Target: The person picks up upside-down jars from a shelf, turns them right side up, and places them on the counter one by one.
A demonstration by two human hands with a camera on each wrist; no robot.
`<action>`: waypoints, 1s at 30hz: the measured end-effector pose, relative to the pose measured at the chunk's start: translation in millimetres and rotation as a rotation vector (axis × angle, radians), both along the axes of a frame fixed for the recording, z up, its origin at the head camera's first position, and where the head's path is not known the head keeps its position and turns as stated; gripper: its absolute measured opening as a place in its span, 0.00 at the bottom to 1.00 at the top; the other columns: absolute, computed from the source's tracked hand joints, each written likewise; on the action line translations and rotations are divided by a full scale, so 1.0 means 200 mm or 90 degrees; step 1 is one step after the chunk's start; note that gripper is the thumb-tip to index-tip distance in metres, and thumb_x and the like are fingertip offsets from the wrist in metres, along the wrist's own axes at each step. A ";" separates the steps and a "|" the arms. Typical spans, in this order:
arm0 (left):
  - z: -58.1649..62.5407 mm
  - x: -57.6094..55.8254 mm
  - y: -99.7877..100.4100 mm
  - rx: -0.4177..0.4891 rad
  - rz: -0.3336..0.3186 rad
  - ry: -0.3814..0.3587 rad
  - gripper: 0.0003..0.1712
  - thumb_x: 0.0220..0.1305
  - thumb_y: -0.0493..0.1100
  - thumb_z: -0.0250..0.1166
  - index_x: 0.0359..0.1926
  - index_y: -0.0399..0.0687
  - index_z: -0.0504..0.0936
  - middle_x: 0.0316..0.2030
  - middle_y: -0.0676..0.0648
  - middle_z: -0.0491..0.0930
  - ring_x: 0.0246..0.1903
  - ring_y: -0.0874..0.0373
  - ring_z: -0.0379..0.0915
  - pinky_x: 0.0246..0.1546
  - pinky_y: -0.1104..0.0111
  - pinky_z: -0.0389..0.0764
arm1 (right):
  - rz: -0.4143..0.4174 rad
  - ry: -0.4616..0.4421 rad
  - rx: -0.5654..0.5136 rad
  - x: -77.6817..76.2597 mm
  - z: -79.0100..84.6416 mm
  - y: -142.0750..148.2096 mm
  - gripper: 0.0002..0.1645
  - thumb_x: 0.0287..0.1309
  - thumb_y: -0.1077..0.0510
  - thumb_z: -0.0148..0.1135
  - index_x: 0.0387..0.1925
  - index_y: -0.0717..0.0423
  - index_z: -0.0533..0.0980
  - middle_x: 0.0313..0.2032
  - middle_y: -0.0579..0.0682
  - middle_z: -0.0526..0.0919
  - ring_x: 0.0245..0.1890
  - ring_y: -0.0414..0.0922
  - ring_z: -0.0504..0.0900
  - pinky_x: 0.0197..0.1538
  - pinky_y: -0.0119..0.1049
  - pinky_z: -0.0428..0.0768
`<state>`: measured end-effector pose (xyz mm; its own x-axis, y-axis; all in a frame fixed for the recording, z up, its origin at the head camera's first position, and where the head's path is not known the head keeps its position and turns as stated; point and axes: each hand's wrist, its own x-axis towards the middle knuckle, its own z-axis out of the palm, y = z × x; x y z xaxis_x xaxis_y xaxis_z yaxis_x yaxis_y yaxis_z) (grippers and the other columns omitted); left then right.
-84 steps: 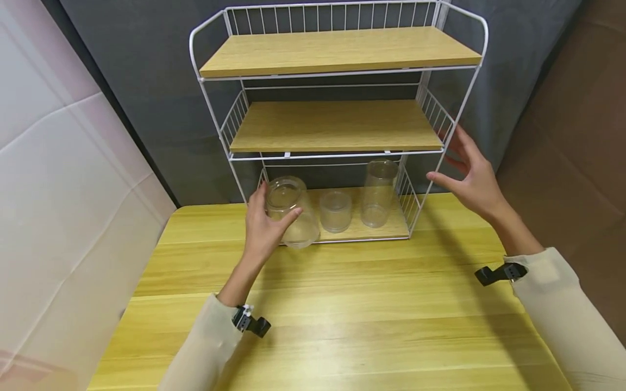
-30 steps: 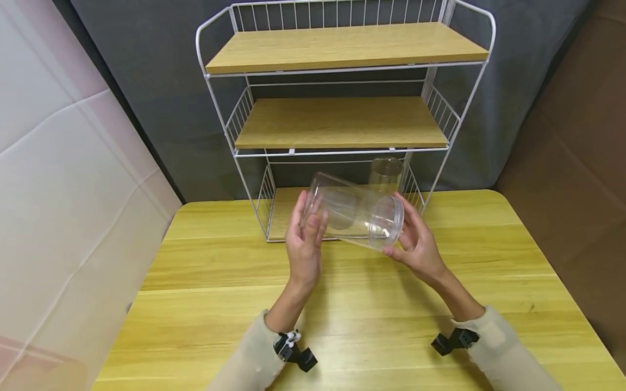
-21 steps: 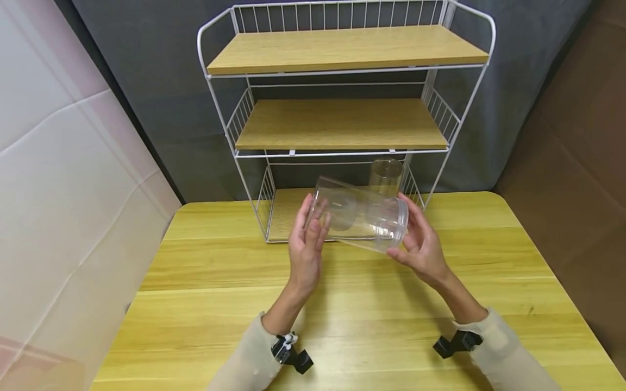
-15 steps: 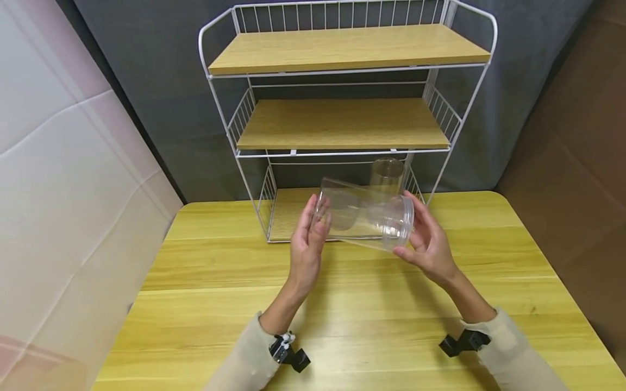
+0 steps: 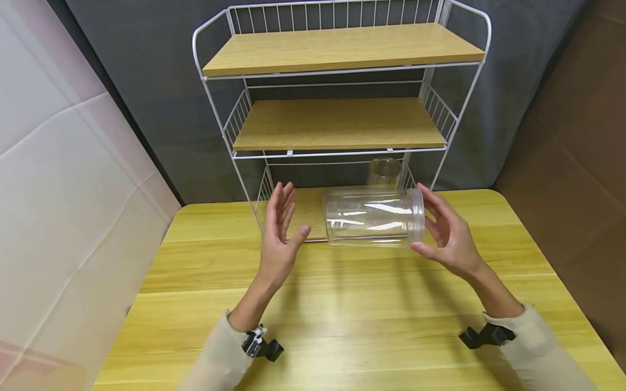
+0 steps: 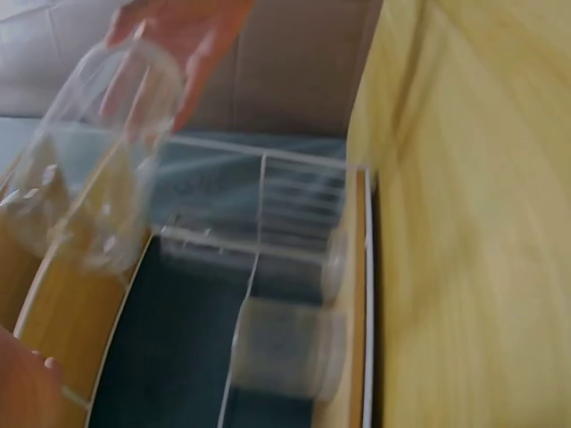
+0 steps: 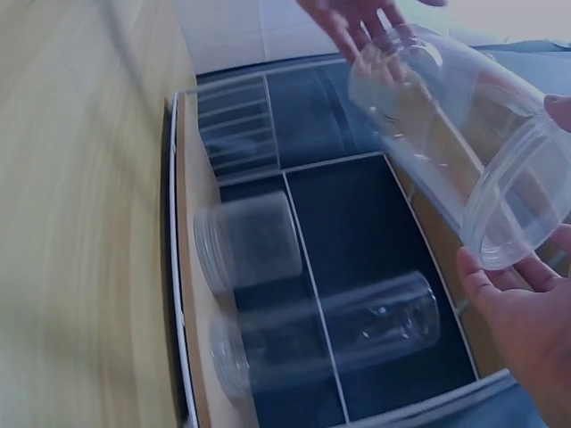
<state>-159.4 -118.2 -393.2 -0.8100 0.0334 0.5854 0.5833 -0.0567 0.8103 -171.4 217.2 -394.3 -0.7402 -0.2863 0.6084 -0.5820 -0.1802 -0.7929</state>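
Note:
A large clear jar (image 5: 374, 217) is held on its side in front of the bottom shelf, its ribbed rim end to the right. My right hand (image 5: 452, 233) grips that rim end between thumb and fingers. To the left, my left hand (image 5: 279, 247) is held up with its fingers extended, apart from the jar in the head view. Behind, on the bottom shelf, a tall clear jar (image 7: 357, 325) and a short clear jar (image 7: 250, 241) show in the right wrist view. In the head view the held jar hides most of both. The left wrist view is blurred.
A white wire rack (image 5: 452, 136) stands at the back of the wooden table (image 5: 342, 320), with a middle shelf (image 5: 337, 122) and a top shelf (image 5: 342, 49) of wood. A white panel (image 5: 73, 217) borders the left, a brown one (image 5: 572, 163) the right.
The large jar has left the shelf, tipped onto its side between both hands, then levelled and shifted right. My left hand has let go and moved left; my right hand keeps its grip.

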 end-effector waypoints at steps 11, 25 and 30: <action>0.11 -0.05 -0.20 -0.049 0.214 0.110 0.64 0.60 0.61 0.79 0.82 0.36 0.54 0.79 0.42 0.62 0.80 0.49 0.56 0.82 0.56 0.54 | -0.039 0.062 0.106 -0.01 0.06 0.14 0.64 0.29 0.90 0.69 0.76 0.75 0.62 0.73 0.56 0.68 0.70 0.50 0.67 0.68 0.30 0.77; 0.40 -0.14 -0.36 -0.113 0.283 0.120 0.76 0.52 0.70 0.78 0.80 0.25 0.49 0.79 0.31 0.58 0.81 0.46 0.52 0.83 0.56 0.51 | -0.146 0.171 0.355 -0.04 0.13 0.26 0.62 0.31 0.74 0.84 0.74 0.64 0.70 0.70 0.59 0.73 0.69 0.39 0.72 0.70 0.25 0.72; 0.48 -0.14 -0.38 -0.172 0.278 0.110 0.61 0.57 0.35 0.81 0.80 0.23 0.50 0.79 0.29 0.56 0.81 0.45 0.51 0.83 0.58 0.51 | -0.176 0.211 0.426 -0.06 0.13 0.31 0.60 0.30 0.67 0.87 0.72 0.63 0.73 0.70 0.59 0.75 0.67 0.36 0.74 0.66 0.24 0.74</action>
<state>-187.2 -193.7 -296.4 -0.6754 -0.1168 0.7281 0.6319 0.4174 0.6531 -184.0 279.8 -369.0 -0.6478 -0.5016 0.5734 -0.7612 0.4579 -0.4593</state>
